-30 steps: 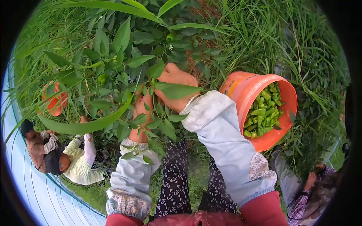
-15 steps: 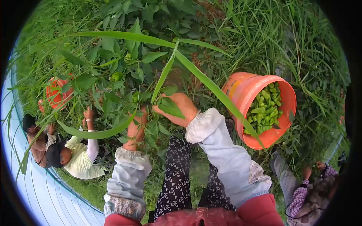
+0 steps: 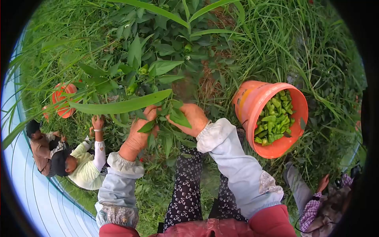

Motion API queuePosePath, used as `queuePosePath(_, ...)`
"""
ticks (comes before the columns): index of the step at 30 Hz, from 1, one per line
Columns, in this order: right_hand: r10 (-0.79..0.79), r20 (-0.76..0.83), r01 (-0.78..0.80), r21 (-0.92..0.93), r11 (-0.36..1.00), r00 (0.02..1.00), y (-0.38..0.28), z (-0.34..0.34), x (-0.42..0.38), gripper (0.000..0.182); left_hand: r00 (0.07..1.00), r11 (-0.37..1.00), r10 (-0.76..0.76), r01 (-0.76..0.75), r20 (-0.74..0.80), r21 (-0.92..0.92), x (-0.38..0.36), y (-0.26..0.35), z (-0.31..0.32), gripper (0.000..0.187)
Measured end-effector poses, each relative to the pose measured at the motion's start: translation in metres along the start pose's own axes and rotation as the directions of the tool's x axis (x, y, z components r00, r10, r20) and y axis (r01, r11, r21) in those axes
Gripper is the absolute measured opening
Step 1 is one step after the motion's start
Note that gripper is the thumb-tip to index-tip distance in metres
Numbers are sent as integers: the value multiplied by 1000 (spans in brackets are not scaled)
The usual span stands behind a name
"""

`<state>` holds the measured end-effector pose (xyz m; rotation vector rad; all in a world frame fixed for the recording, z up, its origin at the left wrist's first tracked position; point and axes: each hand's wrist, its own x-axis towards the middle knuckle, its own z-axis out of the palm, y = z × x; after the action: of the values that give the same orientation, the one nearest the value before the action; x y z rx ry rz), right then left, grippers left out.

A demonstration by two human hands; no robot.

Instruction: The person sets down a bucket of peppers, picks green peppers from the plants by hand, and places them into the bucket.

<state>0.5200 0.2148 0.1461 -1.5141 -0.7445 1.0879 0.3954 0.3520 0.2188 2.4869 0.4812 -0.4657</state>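
My left hand [image 3: 139, 133] is closed among pepper leaves in the middle, its fingertips partly behind foliage; what it grips is hidden. Just right of it, my right hand [image 3: 190, 119] has its fingers bent round a leafy stem [image 3: 173, 112], a broad leaf lying over the fingertips. Green peppers [image 3: 132, 88] hang on the plant above and left of my hands, partly screened by leaves. An orange bucket [image 3: 252, 98] leans to the right of my right hand, its mouth facing me, with many picked green peppers [image 3: 276, 118] inside.
Two people [image 3: 85, 170] crouch in the plants at the left, below a second orange bucket [image 3: 64, 99]. Another person [image 3: 325, 205] is at the lower right. Long grass blades [image 3: 126, 103] cross above my hands. Pale blue sheeting [image 3: 23, 173] runs along the left edge.
My left hand has turned and shifted a little left, showing more of its back. The long grass blades have moved upward in view. My right hand stays nearly in place, with the stem.
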Motion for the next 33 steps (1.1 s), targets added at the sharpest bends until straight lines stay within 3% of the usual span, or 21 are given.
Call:
queuePosePath(2,-8,13,8,-33,999,1000,2,1,-1,20,982,973,-163,175,90,-152,0,-1,6,46)
queuePosePath(4,7,6,-7,47,999,1000,6,2,-3,23,891,894,-426,441,157,-77,-1,-1,13,43)
queuePosePath(5,7,7,-8,46,999,1000,6,1,-5,23,891,894,-426,441,157,-78,-10,-14,28,43)
queuePosePath(6,-31,-14,31,-6,1000,999,5,-2,-7,23,908,726,-394,401,140,-558,-25,-37,50,45)
queuePosePath(8,-72,-33,70,-61,996,997,-3,-4,-12,23,922,371,-373,251,104,-894,-30,-38,47,48)
queuePosePath(10,203,159,-227,146,963,966,-15,-2,-20,21,978,855,-189,208,88,-475,-24,-6,7,35)
queuePosePath(12,225,193,-258,163,952,955,-17,0,-26,20,962,849,-255,271,98,-453,-41,-21,5,25)
queuePosePath(14,182,87,-202,429,881,979,-12,5,-33,15,797,403,-564,493,215,-771,-46,-5,-3,18)
queuePosePath(15,268,192,-322,373,870,944,-10,-2,-36,17,703,449,-552,704,448,-551,-31,18,-29,20)
queuePosePath(16,267,197,-324,376,868,943,-7,-4,-39,17,698,445,-558,708,449,-548,-35,21,-23,20)
queuePosePath(18,296,165,-338,473,813,941,-4,-6,-45,22,786,473,-584,533,203,-701,-47,16,-5,17)
queuePosePath(20,297,176,-344,521,781,939,0,-1,-49,25,774,438,-588,547,232,-713,-44,-7,-8,16)
queuePosePath(22,295,167,-339,495,800,941,1,-1,-51,22,787,471,-616,392,23,-790,-32,-20,-13,21)
queuePosePath(24,267,147,-304,398,865,952,-3,-2,-51,19,819,427,-574,309,8,-850,-15,-22,-15,26)
queuePosePath(26,262,172,-313,489,814,950,6,5,-52,16,705,470,-666,141,-245,-871,8,-14,-13,25)
queuePosePath(28,267,172,-317,476,820,948,3,5,-52,16,686,453,-678,109,-263,-885,20,-22,-19,26)
queuePosePath(30,270,168,-318,463,828,948,1,3,-51,16,583,588,-696,128,-418,-799,35,-29,-29,35)
queuePosePath(31,283,174,-332,445,832,943,1,2,-52,16,581,480,-695,-64,-424,-875,41,-26,-30,48)
queuePosePath(33,293,176,-342,426,838,940,2,2,-54,16,635,489,-645,-85,-425,-868,52,-28,-41,54)
